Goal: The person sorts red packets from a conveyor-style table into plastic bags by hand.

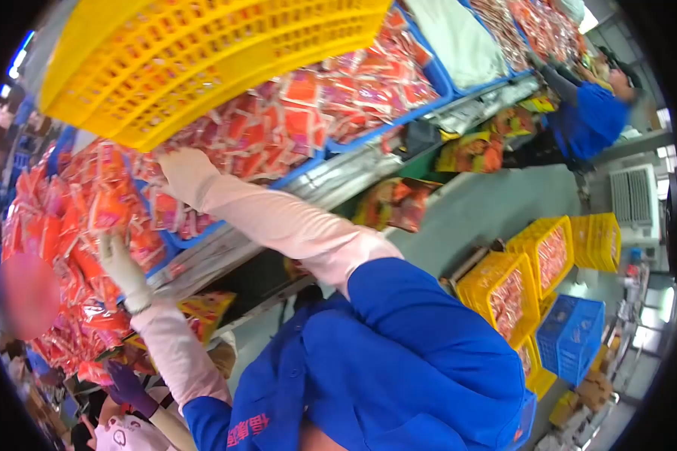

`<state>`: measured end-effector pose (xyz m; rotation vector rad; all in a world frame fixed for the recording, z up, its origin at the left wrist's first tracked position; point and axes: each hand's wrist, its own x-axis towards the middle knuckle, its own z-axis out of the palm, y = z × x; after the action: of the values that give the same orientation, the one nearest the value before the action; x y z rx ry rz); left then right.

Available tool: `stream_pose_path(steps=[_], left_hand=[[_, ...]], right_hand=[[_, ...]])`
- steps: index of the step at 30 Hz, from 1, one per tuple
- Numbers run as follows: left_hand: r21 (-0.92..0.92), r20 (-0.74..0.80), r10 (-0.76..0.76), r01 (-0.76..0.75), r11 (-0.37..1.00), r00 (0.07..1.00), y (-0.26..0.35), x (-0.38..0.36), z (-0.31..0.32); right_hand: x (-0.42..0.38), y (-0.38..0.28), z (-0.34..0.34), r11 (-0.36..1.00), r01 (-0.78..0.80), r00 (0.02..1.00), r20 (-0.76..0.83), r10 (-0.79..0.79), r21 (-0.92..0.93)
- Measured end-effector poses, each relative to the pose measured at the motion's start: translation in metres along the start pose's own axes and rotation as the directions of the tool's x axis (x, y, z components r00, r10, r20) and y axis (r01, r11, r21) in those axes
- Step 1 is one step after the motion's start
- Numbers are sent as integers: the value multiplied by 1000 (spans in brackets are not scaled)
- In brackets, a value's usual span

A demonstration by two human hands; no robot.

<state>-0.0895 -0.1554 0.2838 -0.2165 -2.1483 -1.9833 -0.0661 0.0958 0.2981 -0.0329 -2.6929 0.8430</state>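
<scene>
My right hand (188,174), in a white glove, reaches to the lower edge of a tilted yellow plastic basket (203,64). Its fingers are mostly hidden there, so I cannot tell whether they grip the rim. Red and orange snack packets (263,128) lie just beyond it in blue trays (421,105). My left hand (122,264), gloved too, is lower left, fingers extended against an orange packet (109,210) in a large heap. Pale pink sleeves cover both forearms.
A metal ledge (323,184) runs along the trays, with large printed bags (399,203) below. Yellow crates (500,289) of packets and a blue crate (572,334) stand on the floor at right. One person (590,113) works upper right; another's purple-gloved hand (128,387) is lower left.
</scene>
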Motion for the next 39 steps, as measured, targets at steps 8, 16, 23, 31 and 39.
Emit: stream_pose_path(steps=[8, 16, 23, 31, 39], left_hand=[[-175, 770, 181, -71, 982, 611, 106, -223, 195], [15, 986, 142, -901, 433, 85, 30, -273, 278], [-66, 976, 212, -871, 486, 44, 42, -246, 227], [19, 915, 321, -822, 570, 244, 21, -241, 173], [892, 191, 363, -315, 323, 912, -17, -7, -25]], right_hand=[[-233, 130, -278, 535, -319, 918, 116, 378, 782], [-296, 176, -206, 894, -442, 793, 496, 354, 69], [-276, 149, -93, 898, 209, 454, 852, 261, -386], [-288, 148, -55, 984, 100, 719, 673, -175, 149], [-71, -8, -60, 974, 180, 940, 268, -212, 138]])
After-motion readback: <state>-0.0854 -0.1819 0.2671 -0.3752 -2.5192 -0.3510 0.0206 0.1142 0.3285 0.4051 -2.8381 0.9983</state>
